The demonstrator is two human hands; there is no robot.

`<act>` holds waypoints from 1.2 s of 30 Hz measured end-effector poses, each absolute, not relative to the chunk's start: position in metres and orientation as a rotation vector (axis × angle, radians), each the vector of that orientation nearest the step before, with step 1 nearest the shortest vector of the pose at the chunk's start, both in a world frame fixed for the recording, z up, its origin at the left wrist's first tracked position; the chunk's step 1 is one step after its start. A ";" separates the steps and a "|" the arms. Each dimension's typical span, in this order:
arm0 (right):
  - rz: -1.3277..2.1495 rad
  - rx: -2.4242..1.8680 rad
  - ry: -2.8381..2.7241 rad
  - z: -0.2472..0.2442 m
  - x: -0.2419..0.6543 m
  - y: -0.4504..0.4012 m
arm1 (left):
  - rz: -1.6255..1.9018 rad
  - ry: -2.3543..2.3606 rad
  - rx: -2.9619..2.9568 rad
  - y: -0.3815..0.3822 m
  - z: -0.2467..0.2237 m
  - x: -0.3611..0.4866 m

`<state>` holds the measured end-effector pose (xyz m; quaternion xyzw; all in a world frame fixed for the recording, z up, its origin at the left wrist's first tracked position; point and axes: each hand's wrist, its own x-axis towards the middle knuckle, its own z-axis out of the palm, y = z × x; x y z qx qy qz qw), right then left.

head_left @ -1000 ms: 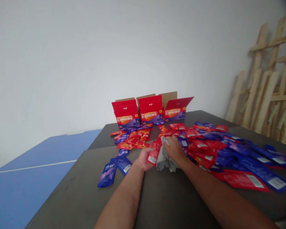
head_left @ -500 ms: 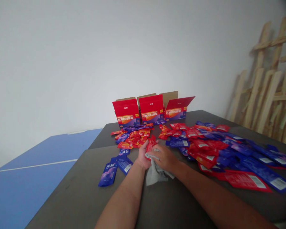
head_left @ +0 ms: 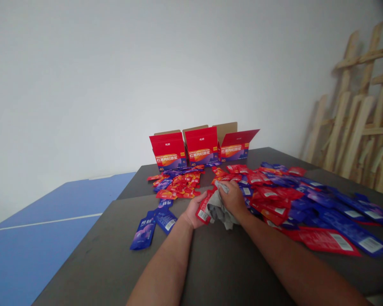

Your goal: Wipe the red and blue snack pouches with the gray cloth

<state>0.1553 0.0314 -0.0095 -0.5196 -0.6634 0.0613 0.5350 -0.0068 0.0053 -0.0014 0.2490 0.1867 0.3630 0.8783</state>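
Observation:
My left hand (head_left: 194,211) is closed on a red pouch (head_left: 203,211), its barcode end facing me. My right hand (head_left: 232,197) grips a crumpled grey cloth (head_left: 220,210), which lies against the pouch and covers part of it. Both hands are over the dark table (head_left: 217,263). Left of them, a blue pouch (head_left: 143,233) and another blue pouch (head_left: 166,219) lie flat. Beyond my hands is a mixed pile of red and blue pouches (head_left: 180,182). A larger, looser pile (head_left: 274,195) spreads out to the right.
Three open red boxes stand in a row at the back: a left box (head_left: 170,155), a middle box (head_left: 202,148) and a right box (head_left: 234,148). A blue table (head_left: 51,246) adjoins on the left. Wooden frames (head_left: 354,119) lean against the wall at right.
My right hand has moved the cloth up and right along the red pouch, toward its far end. The pouch has tilted in my left hand, and its barcode now shows.

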 end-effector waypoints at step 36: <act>0.121 -1.105 -1.722 -0.014 0.138 0.024 | 0.792 0.459 0.529 0.005 -0.006 0.002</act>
